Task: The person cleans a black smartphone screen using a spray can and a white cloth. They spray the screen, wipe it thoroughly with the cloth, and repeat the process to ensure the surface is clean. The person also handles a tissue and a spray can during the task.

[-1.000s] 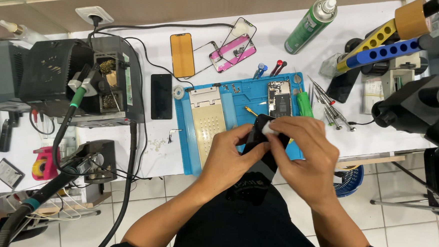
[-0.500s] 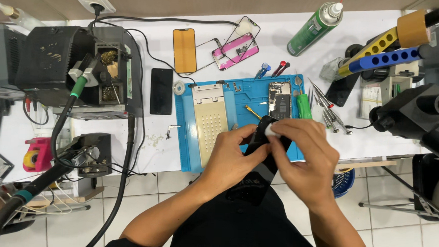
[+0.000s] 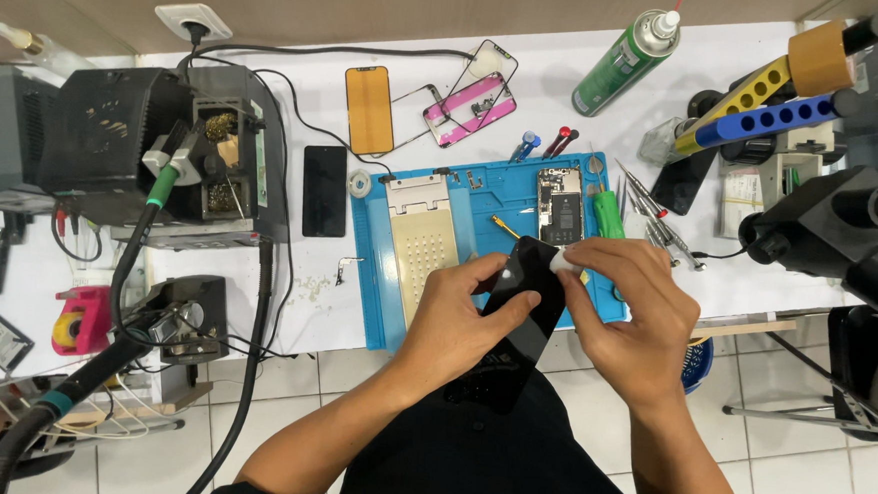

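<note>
The left hand [image 3: 466,314] gripped a black phone screen [image 3: 522,291] over the front edge of the blue mat [image 3: 377,274]; the right hand [image 3: 625,322] pinched a white wipe [image 3: 562,263] against its top corner.

White workbench [image 3: 585,134], set over pale tiled floor [image 3: 798,466]. Blue repair mat [image 3: 492,185] at near centre edge. Left of mat: black phone [image 3: 324,191], black soldering station [image 3: 153,157] with trailing cables. Far centre: orange-screened phone [image 3: 369,109], pink-backed phone frame [image 3: 472,96]. Far right: green spray can [image 3: 627,51]. Right: tweezers [image 3: 653,210], black microscope [image 3: 841,223].
</note>
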